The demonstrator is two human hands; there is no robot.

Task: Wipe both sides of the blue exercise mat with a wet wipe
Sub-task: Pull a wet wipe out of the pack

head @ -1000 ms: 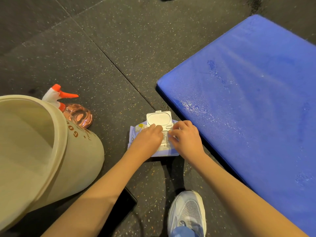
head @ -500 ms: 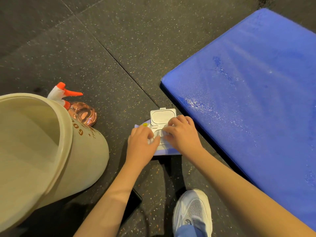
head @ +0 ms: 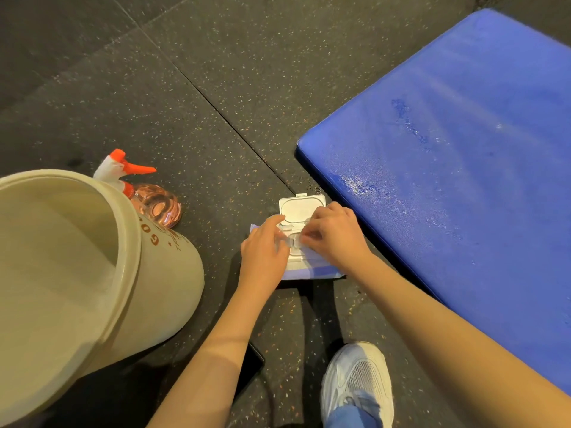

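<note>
The blue exercise mat [head: 463,156] lies flat on the floor at the right, with wet streaks on its top. A wet wipe pack [head: 312,270] lies on the floor by the mat's near left corner, its white lid [head: 301,208] flipped open. My left hand [head: 262,254] rests on the pack's left side with the fingers stretched toward the opening. My right hand [head: 336,236] is over the opening, its curled fingertips pinching the white wet wipe [head: 295,240] there. Most of the pack is hidden under both hands.
A large beige bucket [head: 160,273] stands at the left, with an orange-nozzled spray bottle [head: 151,199] behind it. My white shoe [head: 355,381] is at the bottom, and a black phone [head: 255,361] lies under my left forearm. The floor is dark speckled rubber tile.
Both hands stay on the wipe pack. The left hand has slid a little left off the opening, and the right hand's fingertips have closed in on it. The camera has shifted slightly.
</note>
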